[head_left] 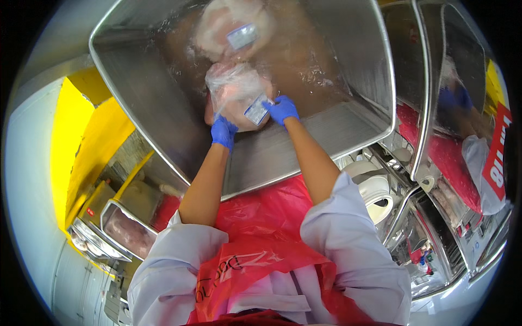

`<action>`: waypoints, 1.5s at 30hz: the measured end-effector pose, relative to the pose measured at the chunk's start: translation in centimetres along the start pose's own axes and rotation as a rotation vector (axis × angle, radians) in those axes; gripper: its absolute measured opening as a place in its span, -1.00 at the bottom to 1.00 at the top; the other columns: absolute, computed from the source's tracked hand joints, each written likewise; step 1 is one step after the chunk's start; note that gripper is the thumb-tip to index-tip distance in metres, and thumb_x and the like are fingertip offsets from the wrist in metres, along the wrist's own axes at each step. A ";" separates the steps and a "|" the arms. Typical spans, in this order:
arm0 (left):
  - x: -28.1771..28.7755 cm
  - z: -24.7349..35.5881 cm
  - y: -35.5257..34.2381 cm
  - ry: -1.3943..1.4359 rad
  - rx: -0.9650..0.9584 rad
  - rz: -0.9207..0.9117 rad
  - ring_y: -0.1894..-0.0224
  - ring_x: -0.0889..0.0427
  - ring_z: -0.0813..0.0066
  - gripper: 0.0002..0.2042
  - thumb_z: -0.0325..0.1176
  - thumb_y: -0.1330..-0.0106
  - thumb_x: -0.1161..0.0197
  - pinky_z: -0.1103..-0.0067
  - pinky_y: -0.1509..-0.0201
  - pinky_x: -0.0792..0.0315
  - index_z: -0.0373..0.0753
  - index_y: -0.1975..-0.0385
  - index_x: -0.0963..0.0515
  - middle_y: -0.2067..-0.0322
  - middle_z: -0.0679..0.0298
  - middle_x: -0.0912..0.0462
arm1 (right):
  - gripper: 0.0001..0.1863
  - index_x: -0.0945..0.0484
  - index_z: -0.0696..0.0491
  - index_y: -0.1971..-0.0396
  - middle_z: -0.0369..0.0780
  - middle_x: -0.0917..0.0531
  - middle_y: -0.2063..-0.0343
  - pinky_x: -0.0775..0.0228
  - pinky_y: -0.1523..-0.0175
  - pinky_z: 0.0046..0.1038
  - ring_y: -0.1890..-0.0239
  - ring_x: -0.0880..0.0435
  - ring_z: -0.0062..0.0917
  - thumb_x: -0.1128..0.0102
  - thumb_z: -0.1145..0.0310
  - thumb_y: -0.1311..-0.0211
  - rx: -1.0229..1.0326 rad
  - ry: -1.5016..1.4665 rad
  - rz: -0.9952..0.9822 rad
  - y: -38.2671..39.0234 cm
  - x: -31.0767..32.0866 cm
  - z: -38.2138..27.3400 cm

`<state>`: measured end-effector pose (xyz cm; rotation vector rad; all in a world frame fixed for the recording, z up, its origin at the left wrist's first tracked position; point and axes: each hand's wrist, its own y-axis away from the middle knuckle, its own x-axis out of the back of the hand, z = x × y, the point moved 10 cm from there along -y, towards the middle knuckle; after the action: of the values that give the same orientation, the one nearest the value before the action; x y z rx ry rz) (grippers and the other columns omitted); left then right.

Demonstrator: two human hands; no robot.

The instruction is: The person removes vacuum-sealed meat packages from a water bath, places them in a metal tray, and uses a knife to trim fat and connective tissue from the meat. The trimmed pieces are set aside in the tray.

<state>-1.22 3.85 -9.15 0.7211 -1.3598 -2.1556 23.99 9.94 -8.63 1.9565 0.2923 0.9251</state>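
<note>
A piece of pale pink meat in a clear plastic bag is between my two blue-gloved hands, inside a large metal bin. My left hand is closed on the bag's near left edge. On the right, my right hand grips the bag's edge beside a white and blue label. Just beyond it lies a second bagged piece of meat, with a similar label on top. Brownish liquid covers the bin's floor around both pieces.
The bin's steel rim curves around my work area. A yellow structure stands to the left, with a smaller metal container below it. Metal racks and white parts sit at the right, near another shiny steel bin.
</note>
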 end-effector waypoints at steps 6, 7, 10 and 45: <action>-1.1 1.7 2.3 0.070 0.000 -0.021 0.63 -0.27 0.51 -0.76 -0.28 -0.51 0.10 0.50 0.49 -0.26 -0.06 0.47 -0.35 0.65 0.42 -0.27 | 0.14 -0.13 0.32 -0.36 0.18 -0.30 -0.30 -0.22 -0.38 -0.24 -0.35 -0.32 -0.11 -0.25 -0.32 -0.03 -0.346 -0.626 0.198 -4.0 -11.1 3.3; -0.9 1.5 3.0 0.078 0.014 -0.029 0.62 -0.27 0.53 -0.77 -0.29 -0.52 0.11 0.50 0.48 -0.27 -0.06 0.46 -0.36 0.64 0.42 -0.27 | 0.02 -0.20 0.27 -0.33 0.18 -0.35 -0.26 -0.27 -0.34 -0.21 -0.30 -0.38 -0.08 -0.22 -0.24 -0.10 -0.342 -0.578 0.252 -3.4 -11.4 2.4; -2.7 0.1 4.5 0.102 -0.022 -0.021 0.60 -0.25 0.57 -0.75 -0.22 -0.54 0.09 0.50 0.46 -0.27 -0.05 0.45 -0.37 0.63 0.41 -0.28 | -0.34 -0.42 0.14 -0.22 0.14 -0.50 -0.12 -0.38 -0.21 -0.16 -0.14 -0.52 -0.01 -0.12 -0.03 -0.28 -0.282 -0.472 0.405 -1.6 -7.0 -1.9; -17.0 31.0 54.9 -0.348 -0.657 -0.862 0.72 -0.12 0.46 -0.48 -0.04 -0.60 0.31 0.45 0.52 -0.13 -0.05 0.71 -0.21 0.78 0.40 -0.16 | -0.26 -0.51 -0.09 -0.13 -0.04 -0.67 0.07 -0.49 -0.06 -0.15 0.03 -0.65 -0.14 -0.43 -0.12 0.07 0.873 -0.062 0.307 17.3 8.9 -18.5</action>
<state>-2.41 14.12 55.32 0.7463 -0.3618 -3.2718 14.31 17.17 15.39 2.8880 0.4111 1.0232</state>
